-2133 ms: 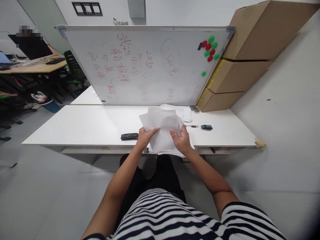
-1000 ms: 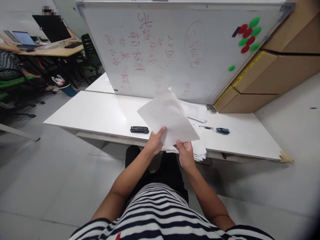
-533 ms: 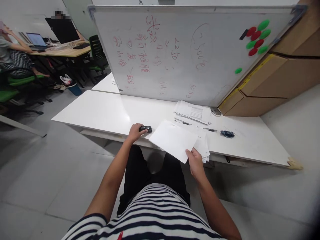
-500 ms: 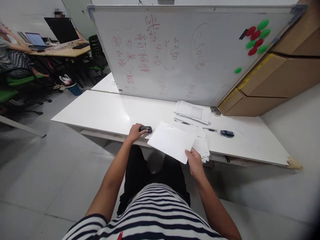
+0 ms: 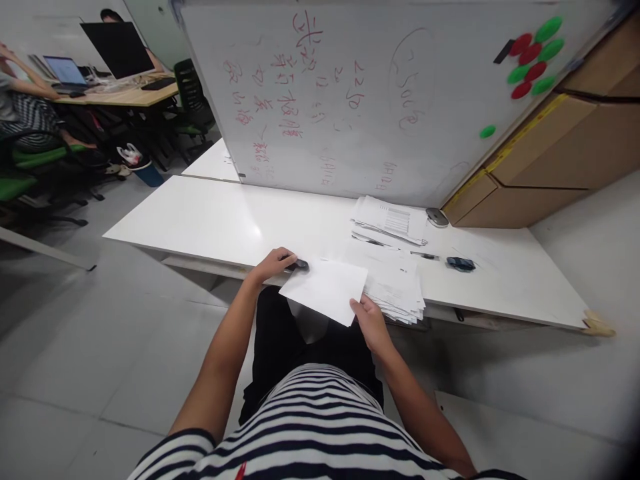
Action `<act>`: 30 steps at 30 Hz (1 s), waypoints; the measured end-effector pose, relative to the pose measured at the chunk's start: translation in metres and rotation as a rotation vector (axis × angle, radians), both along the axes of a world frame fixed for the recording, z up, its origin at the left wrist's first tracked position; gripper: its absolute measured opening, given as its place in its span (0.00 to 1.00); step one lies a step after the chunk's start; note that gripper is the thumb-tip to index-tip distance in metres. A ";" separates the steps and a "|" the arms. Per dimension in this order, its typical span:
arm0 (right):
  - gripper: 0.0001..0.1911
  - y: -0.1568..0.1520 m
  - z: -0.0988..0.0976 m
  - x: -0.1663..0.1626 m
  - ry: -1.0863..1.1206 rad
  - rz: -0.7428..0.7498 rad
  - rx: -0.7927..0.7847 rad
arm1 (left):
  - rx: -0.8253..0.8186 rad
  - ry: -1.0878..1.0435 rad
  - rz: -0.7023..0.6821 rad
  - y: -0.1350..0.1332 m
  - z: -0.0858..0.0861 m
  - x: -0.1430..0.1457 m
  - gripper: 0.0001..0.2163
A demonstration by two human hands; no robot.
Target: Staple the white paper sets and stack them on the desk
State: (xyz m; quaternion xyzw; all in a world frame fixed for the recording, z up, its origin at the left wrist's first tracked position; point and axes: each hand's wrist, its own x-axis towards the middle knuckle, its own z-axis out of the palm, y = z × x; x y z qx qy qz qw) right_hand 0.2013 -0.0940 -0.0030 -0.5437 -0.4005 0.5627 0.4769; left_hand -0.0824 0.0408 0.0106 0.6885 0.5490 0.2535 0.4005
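Note:
My left hand (image 5: 273, 263) is curled over a black stapler (image 5: 299, 265) lying near the front edge of the white table (image 5: 200, 220). My right hand (image 5: 369, 319) pinches the near corner of a few white paper sheets (image 5: 324, 290) held flat just off the table's front edge, close to the stapler. A thicker stack of printed papers (image 5: 395, 283) lies on the table right beside my right hand.
A second paper pile (image 5: 390, 219), a mouse (image 5: 437, 216), a pen (image 5: 425, 255) and a small dark object (image 5: 461, 264) lie further back. A whiteboard (image 5: 350, 100) leans behind the table, cardboard boxes (image 5: 560, 153) to its right. People sit at desks (image 5: 115, 93) far left.
My left hand let go of the sheets and went left onto the stapler. My right hand lowered the sheets flat and brought them left toward the stapler.

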 end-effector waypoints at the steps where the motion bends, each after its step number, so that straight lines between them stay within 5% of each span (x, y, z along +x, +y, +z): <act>1: 0.22 0.001 0.000 -0.002 -0.022 0.015 0.000 | -0.046 -0.012 -0.014 0.002 0.005 0.000 0.20; 3: 0.21 0.001 0.001 -0.004 -0.054 0.038 0.004 | -0.086 -0.036 0.025 0.007 0.014 0.004 0.23; 6: 0.20 -0.001 0.000 -0.005 -0.074 0.055 0.005 | 0.060 0.013 0.204 0.018 0.019 0.023 0.24; 13: 0.19 -0.002 0.002 -0.011 -0.102 0.097 0.024 | 0.385 0.431 0.403 0.019 -0.016 0.088 0.28; 18: 0.18 0.000 0.007 -0.020 -0.162 0.165 0.030 | 0.405 0.434 0.403 0.020 -0.025 0.085 0.28; 22: 0.19 0.003 0.012 -0.018 -0.212 0.188 0.097 | 0.321 0.171 0.475 0.023 -0.016 0.070 0.25; 26: 0.22 0.006 0.011 -0.008 -0.119 0.125 0.090 | 0.522 0.027 0.404 0.010 -0.008 0.048 0.22; 30: 0.24 0.011 0.010 -0.002 -0.011 0.109 0.040 | 0.600 0.329 0.119 -0.004 -0.022 0.027 0.20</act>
